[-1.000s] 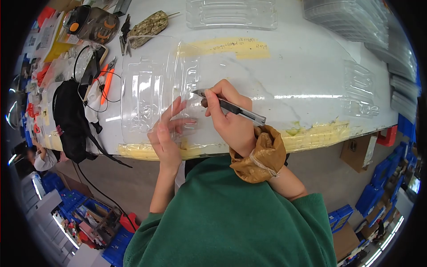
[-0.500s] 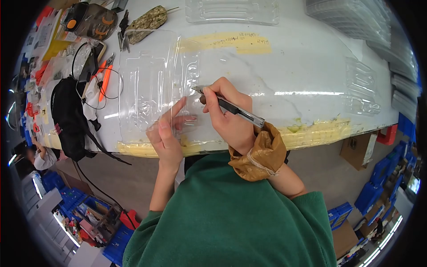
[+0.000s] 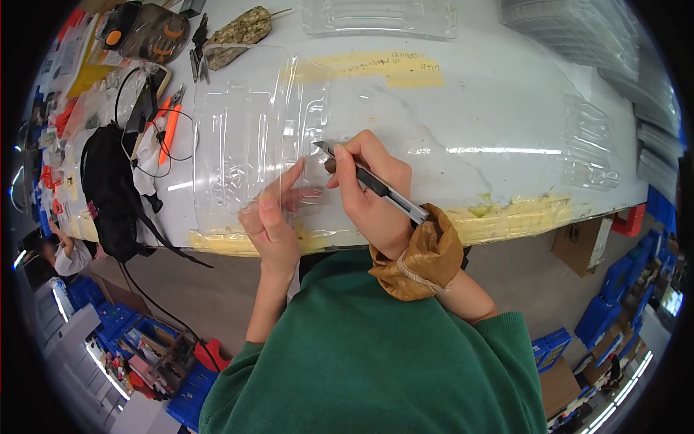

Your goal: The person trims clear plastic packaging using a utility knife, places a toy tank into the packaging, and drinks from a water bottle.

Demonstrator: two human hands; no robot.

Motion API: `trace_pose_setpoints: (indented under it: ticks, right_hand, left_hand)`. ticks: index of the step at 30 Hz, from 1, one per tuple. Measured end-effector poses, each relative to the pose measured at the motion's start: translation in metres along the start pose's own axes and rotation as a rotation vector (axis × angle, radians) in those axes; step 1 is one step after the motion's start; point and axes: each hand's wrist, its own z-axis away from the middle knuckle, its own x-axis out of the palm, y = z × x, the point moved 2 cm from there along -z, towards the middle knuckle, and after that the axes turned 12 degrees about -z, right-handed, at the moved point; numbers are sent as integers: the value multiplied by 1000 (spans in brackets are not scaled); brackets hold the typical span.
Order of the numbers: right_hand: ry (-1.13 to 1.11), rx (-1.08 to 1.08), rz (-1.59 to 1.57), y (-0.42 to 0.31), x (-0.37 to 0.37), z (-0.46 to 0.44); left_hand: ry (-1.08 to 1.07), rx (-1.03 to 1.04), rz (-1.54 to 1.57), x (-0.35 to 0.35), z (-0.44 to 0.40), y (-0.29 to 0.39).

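A clear moulded plastic tray (image 3: pixel 242 145) lies on the white table in front of me, its right-hand strip beneath the knife. My left hand (image 3: pixel 275 213) grips the tray's lower right part between thumb and fingers, the index finger stretched along it; some fingers show through the plastic. Closed around a utility knife (image 3: pixel 381 186) is my right hand (image 3: pixel 376 177). The knife's blade tip touches or hovers just over the tray's right strip; I cannot tell which. A brown cloth cuff (image 3: pixel 419 260) wraps my right wrist.
To the left lie orange-handled pliers (image 3: pixel 170 130), a black pouch (image 3: pixel 112 192) and a cord. A brown bottle (image 3: pixel 144 32) and a bark-like piece (image 3: pixel 238 36) sit at the back left. Other clear trays (image 3: pixel 379 18) rest at the back, with stacked ones (image 3: pixel 578 32) to the right.
The right hand and knife have shifted very slightly, with the blade tip still near the same strip. The left hand stays almost where it was on the tray.
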Motion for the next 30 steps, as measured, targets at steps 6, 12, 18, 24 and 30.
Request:
trace_pose_setpoints:
  ticks: [6, 12, 18, 24, 30]
  right_hand:
    - [2, 43, -67, -1, 5, -5]
    - [7, 65, -76, 2, 3, 0]
    - [-25, 18, -65, 6, 6, -6]
    - [23, 84, -245, 2, 7, -6]
    - [3, 71, -134, 1, 8, -4]
  left_hand:
    - [33, 9, -24, -1, -2, 1]
    - [10, 6, 7, 1, 1, 0]
    - [10, -4, 73, 0, -2, 0]
    - [12, 10, 95, 2, -1, 1]
    - [27, 34, 82, 3, 0, 0]
